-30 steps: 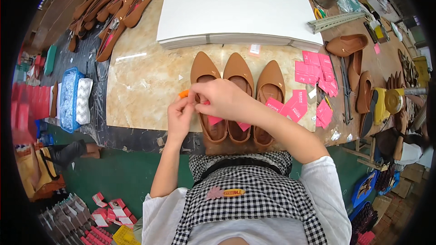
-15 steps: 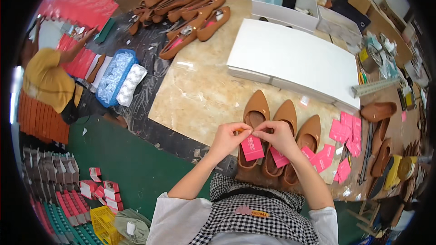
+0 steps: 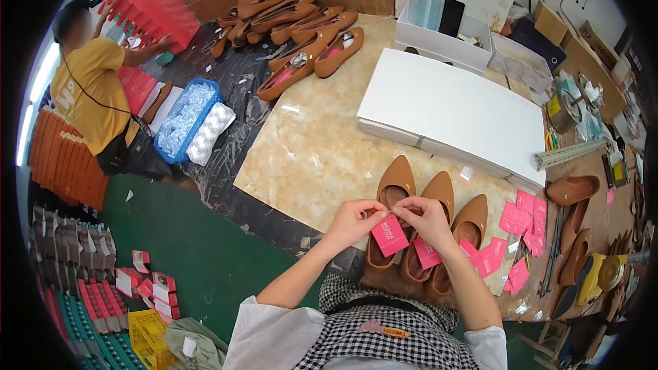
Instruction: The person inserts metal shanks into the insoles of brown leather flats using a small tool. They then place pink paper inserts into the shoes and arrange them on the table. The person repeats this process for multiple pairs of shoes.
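My left hand (image 3: pixel 355 224) and my right hand (image 3: pixel 428 222) meet fingertip to fingertip, both pinched at the top edge of a pink hang tag (image 3: pixel 388 238). Any thread between the fingers is too small to make out. The tag hangs over the left one of three brown pointed flat shoes (image 3: pixel 397 177), which stand side by side with toes pointing away from me. A second pink tag (image 3: pixel 426 255) lies over the middle shoe (image 3: pixel 439 188), partly under my right hand. More pink lies by the right shoe (image 3: pixel 473 214).
Loose pink tags (image 3: pixel 524 216) lie right of the shoes. Behind them stands a long white box (image 3: pixel 452 99). More brown flats (image 3: pixel 295 34) are heaped at the far left, near a blue basket (image 3: pixel 179 120) of clear packing. A co-worker in yellow (image 3: pixel 92 96) handles a red stack (image 3: pixel 147 7).
The whole view has shifted, so the table sits lower and slightly right. My hands stay pinched together at the tag, which hangs more tilted. The co-worker now shows more fully.
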`<move>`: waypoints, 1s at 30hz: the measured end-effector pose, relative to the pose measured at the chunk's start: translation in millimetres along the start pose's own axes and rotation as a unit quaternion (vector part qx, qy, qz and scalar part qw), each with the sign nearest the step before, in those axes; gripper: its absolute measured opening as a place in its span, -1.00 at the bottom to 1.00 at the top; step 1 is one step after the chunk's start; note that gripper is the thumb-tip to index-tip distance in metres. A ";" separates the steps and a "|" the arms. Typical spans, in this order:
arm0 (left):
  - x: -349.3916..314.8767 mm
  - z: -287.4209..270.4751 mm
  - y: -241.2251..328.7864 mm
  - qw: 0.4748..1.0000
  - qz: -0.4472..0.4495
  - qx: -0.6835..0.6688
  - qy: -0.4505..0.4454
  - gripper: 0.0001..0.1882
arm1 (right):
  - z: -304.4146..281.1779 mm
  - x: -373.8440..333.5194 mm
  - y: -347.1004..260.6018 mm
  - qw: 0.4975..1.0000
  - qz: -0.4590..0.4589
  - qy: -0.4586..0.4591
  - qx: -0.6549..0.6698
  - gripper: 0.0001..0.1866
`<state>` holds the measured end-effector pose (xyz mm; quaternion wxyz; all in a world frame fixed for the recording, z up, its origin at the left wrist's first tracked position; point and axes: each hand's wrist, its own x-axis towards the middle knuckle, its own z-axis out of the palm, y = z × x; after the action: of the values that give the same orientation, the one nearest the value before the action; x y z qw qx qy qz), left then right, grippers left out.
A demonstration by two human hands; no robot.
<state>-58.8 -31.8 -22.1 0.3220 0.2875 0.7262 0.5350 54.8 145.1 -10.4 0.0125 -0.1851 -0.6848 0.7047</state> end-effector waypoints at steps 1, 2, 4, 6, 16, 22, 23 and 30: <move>0.1 0.1 -1.6 1.000 0.002 0.002 0.004 -0.84 | 0.8 -0.8 -1.5 1.000 0.001 0.006 0.008 -0.83; -0.2 0.3 -2.4 1.000 0.003 0.005 0.009 -0.84 | 1.7 -1.4 -2.0 1.000 0.002 0.011 0.016 -0.82; -1.1 0.4 -1.1 1.000 -0.011 0.015 0.005 -0.85 | 3.5 -2.2 3.1 1.000 -0.019 0.015 -0.018 -0.83; -0.9 1.2 -0.1 1.000 -0.015 0.017 0.005 -0.85 | 3.9 -2.1 6.2 0.998 -0.035 0.022 -0.047 -0.83; 0.6 29.3 -13.0 0.995 0.020 -0.054 0.081 -0.85 | 24.9 -12.0 -2.2 0.953 -0.145 0.133 -0.230 -0.80; -7.2 24.7 -14.8 0.960 0.129 0.130 0.214 -0.64 | -15.9 -48.6 -13.1 0.868 -0.256 0.180 -0.386 -0.60; -17.0 18.1 -10.7 0.969 0.082 0.115 0.202 -0.51 | -38.3 -66.5 -15.7 0.862 -0.194 0.243 -0.400 -0.59; 23.0 -6.8 36.0 0.897 0.160 0.413 -0.014 -0.70 | -70.5 -148.4 55.3 0.846 -0.003 0.343 -0.409 -0.51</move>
<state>-75.8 -8.8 10.4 0.0948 0.5144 0.8213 0.2275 225.6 169.3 -27.4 0.1719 -0.4009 -0.8639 0.2520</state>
